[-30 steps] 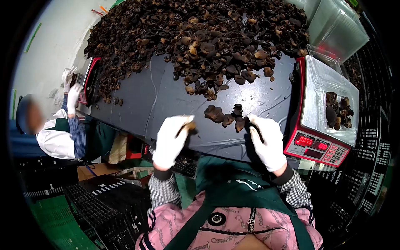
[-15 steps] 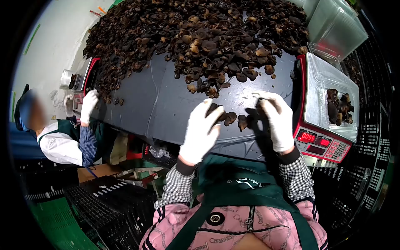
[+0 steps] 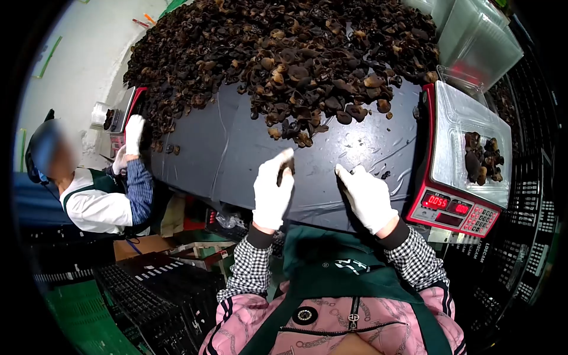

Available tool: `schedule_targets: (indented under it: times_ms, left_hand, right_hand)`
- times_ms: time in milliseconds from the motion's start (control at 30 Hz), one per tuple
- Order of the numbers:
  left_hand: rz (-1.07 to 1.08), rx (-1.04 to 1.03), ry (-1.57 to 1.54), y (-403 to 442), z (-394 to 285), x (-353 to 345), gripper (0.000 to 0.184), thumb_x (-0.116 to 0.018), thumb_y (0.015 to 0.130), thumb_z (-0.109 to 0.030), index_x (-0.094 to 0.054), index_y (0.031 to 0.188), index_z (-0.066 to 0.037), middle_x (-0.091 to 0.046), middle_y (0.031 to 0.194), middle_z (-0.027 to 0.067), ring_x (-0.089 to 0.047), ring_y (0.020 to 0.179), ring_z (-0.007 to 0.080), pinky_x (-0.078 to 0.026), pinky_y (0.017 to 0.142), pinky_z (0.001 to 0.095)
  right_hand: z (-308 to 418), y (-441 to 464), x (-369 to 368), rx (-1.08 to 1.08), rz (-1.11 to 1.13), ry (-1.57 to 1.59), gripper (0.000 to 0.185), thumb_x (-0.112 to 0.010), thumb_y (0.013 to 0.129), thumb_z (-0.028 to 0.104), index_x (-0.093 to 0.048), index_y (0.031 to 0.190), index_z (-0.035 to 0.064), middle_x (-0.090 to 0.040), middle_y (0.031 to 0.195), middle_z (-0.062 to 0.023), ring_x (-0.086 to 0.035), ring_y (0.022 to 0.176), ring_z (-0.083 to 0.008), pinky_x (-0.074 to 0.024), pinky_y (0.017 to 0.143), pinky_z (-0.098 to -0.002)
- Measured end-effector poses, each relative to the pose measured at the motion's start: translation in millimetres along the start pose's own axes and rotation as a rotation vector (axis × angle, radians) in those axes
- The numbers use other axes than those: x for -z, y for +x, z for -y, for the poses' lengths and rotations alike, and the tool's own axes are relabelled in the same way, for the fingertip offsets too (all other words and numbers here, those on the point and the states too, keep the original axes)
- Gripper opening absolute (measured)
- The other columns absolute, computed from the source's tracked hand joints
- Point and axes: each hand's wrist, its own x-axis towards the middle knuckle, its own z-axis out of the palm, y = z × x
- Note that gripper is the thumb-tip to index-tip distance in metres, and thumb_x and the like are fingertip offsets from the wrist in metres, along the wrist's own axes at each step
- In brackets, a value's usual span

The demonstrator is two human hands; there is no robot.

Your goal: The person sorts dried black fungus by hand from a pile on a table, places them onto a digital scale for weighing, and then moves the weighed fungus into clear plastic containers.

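Observation:
My left hand, in a white glove, is above the near part of the dark table, its fingers closed on dark brown wood ear mushrooms, mostly hidden by the glove. To its right, my gloved right hand points inward with fingers stretched and slightly apart; I see nothing held in it. Small dark scraps lie just beyond its knuckles. Ahead of both hands spreads a large heap of wood ear mushrooms. A clear plastic tray with several mushrooms sits on the red scale at my right.
Stacked clear trays stand behind the scale, whose display reads 0.055. Black crates line the right side. On the left, a co-worker in white gloves is beside another scale. More black crates are at lower left.
The mushrooms between my hands have left the tabletop. My left hand has closed and turned upright; my right hand has moved down and left. The co-worker's hands have shifted.

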Motion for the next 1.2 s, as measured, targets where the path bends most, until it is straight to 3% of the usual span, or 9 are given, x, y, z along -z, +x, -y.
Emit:
schedule_targets:
  times_ms: [100,333,567,667,733,800,900,1100,1200]
  left_hand:
    - [-0.056,-0.203,0.123,33.9,-1.2,-2.0,0.04,-0.065,0.09,0.003,-0.071,0.128,-0.01,-0.072,0.11,0.0108,-0.069,0.097,0.0244,-0.055,0.089,0.0326]
    - [0.032,-0.342,0.402,105.5,20.5,-67.3,0.031,-0.061,0.087,-0.004,-0.07,0.116,-0.007,-0.064,0.094,0.0131,-0.06,0.094,0.0331,-0.05,0.085,0.0433]
    - [0.212,-0.427,0.1,37.2,-24.6,-45.3,0.04,-0.064,0.083,0.003,-0.07,0.121,-0.007,-0.066,0.098,0.0135,-0.063,0.094,0.031,-0.053,0.083,0.038]
    - [0.18,-0.155,-0.162,31.0,-28.0,-8.2,0.034,-0.057,0.092,0.0,-0.07,0.123,-0.005,-0.072,0.098,0.0065,-0.069,0.094,0.0196,-0.056,0.079,0.0344]
    - [0.16,0.663,-0.88,37.9,-12.4,24.5,0.033,-0.055,0.095,-0.003,-0.071,0.123,-0.005,-0.071,0.098,0.0046,-0.064,0.083,0.0139,-0.052,0.079,0.0282]
    - [0.033,0.572,-0.939,44.7,-4.3,25.2,0.017,-0.058,0.1,-0.012,-0.071,0.105,-0.002,-0.07,0.092,0.0034,-0.061,0.078,0.0095,-0.048,0.075,0.0241]
    - [0.086,0.225,-0.45,62.3,2.7,7.5,0.01,-0.07,0.097,-0.014,-0.066,0.094,-0.005,-0.067,0.085,-0.0002,-0.059,0.075,0.0071,-0.046,0.069,0.0225]
    - [0.159,-0.27,0.196,71.0,-5.3,-53.2,0.042,-0.072,0.086,-0.005,-0.065,0.127,-0.009,-0.066,0.116,0.0145,-0.064,0.113,0.0328,-0.054,0.095,0.0366]
    - [0.202,-0.252,0.371,53.0,-5.3,-50.2,0.042,-0.069,0.088,-0.004,-0.065,0.128,-0.012,-0.068,0.109,0.0115,-0.069,0.096,0.0291,-0.056,0.081,0.0348]
  right_hand:
    - [-3.9,0.8,4.2,0.007,-0.1,0.067,0.044,-0.071,0.087,0.011,-0.062,0.13,0.0071,-0.058,0.085,-0.0093,-0.065,0.073,-0.0236,-0.0539,0.065,-0.0335]
    - [-3.1,-23.3,52.2,-0.588,0.125,1.417,0.032,-0.068,0.095,0.007,-0.068,0.127,0.0015,-0.068,0.099,-0.0003,-0.057,0.075,-0.0065,-0.048,0.068,-0.0225]
    - [-10.9,-50.7,27.8,-0.698,0.064,2.046,0.04,-0.065,0.099,0.02,-0.062,0.13,-0.0064,-0.068,0.1,-0.0088,-0.06,0.074,-0.0132,-0.0532,0.067,-0.0277]
    - [-9.9,-50.2,19.6,-0.676,0.075,2.194,0.041,-0.066,0.099,0.022,-0.062,0.127,-0.0077,-0.069,0.104,-0.012,-0.064,0.08,-0.0169,-0.056,0.069,-0.0302]
    - [-8.1,-49.4,10.9,-0.689,0.097,2.191,0.037,-0.065,0.1,0.02,-0.063,0.124,-0.0087,-0.07,0.106,-0.0143,-0.066,0.085,-0.0192,-0.0575,0.071,-0.0321]
    - [-8.7,-52.6,4.2,-0.649,0.123,2.199,0.033,-0.062,0.101,0.019,-0.064,0.12,-0.0079,-0.07,0.109,-0.0153,-0.066,0.087,-0.0203,-0.0572,0.072,-0.0331]
    - [-7.9,-54.8,6.0,-0.666,0.152,2.205,0.03,-0.062,0.1,0.021,-0.066,0.115,-0.0046,-0.071,0.111,-0.0158,-0.067,0.089,-0.0218,-0.0561,0.074,-0.0332]
    - [-3.6,-57.3,22.7,-0.671,0.133,2.157,0.032,-0.059,0.096,0.023,-0.064,0.117,-0.0001,-0.071,0.113,-0.0152,-0.068,0.09,-0.0231,-0.0548,0.074,-0.0321]
    - [-5.4,-54.3,29.4,-0.644,0.055,2.068,0.036,-0.055,0.093,0.02,-0.062,0.121,-0.0004,-0.071,0.114,-0.0163,-0.068,0.087,-0.0234,-0.0551,0.071,-0.0325]
